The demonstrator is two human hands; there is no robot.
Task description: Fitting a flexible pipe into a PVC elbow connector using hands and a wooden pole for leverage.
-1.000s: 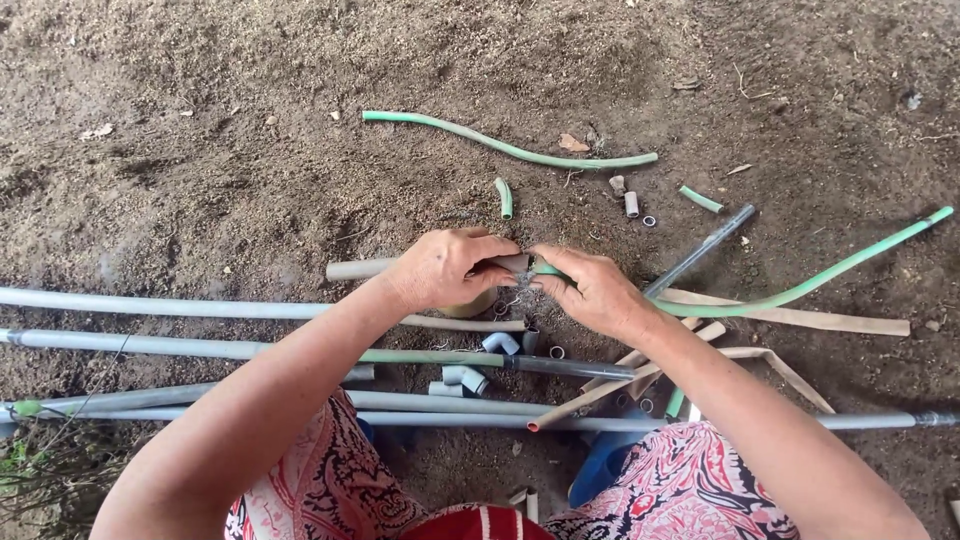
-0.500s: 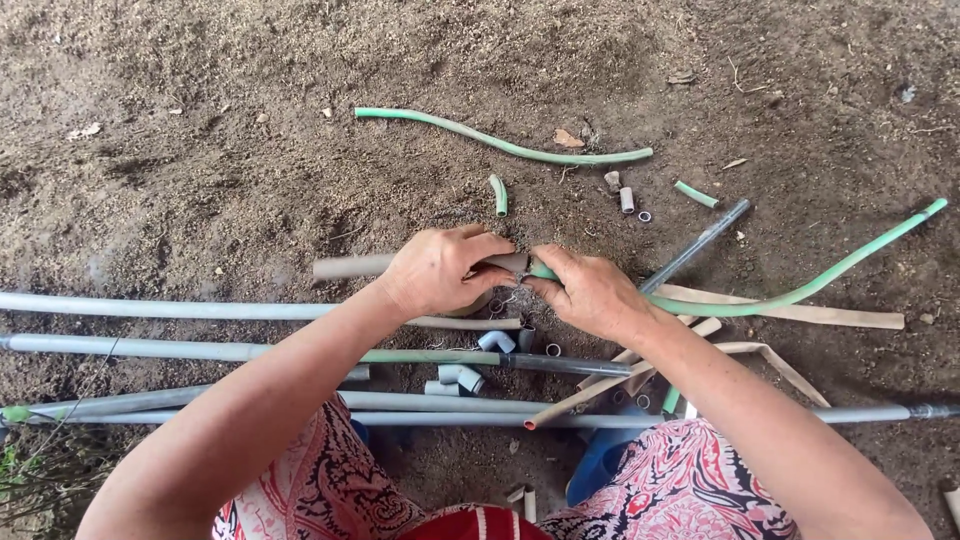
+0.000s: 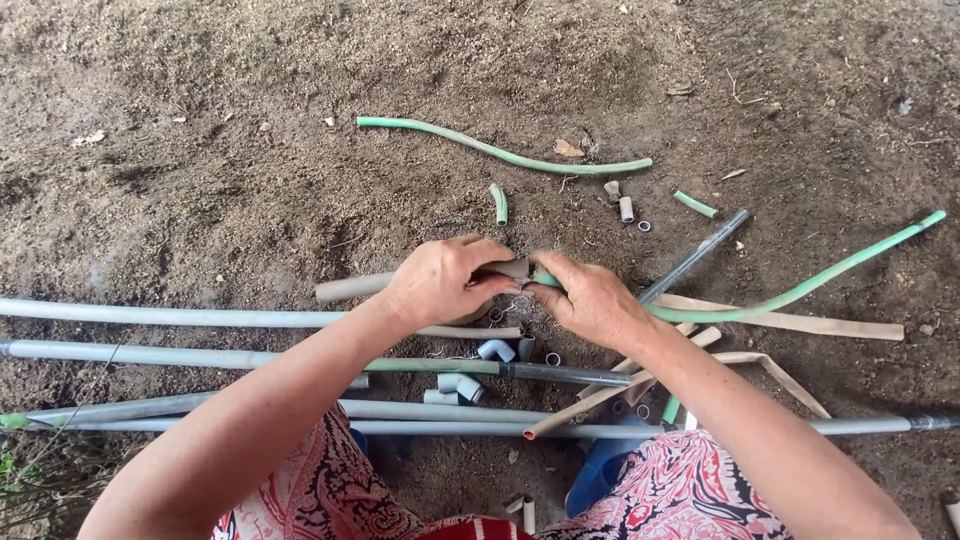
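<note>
Fingers of the left hand gripped a brown pipe. Right hand fingers squeezed a green hose. Both ends met between the hands, over the dirt ground. The joint looked started, but I could not tell if it was pushed fully in.

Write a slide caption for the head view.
Left hand grips a short tan pipe; right hand presses a long green hose against it.

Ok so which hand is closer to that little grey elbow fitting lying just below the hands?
Left. The left hand sits just above and left of the grey elbow fitting; the right hand is farther, up and to its right.
</note>
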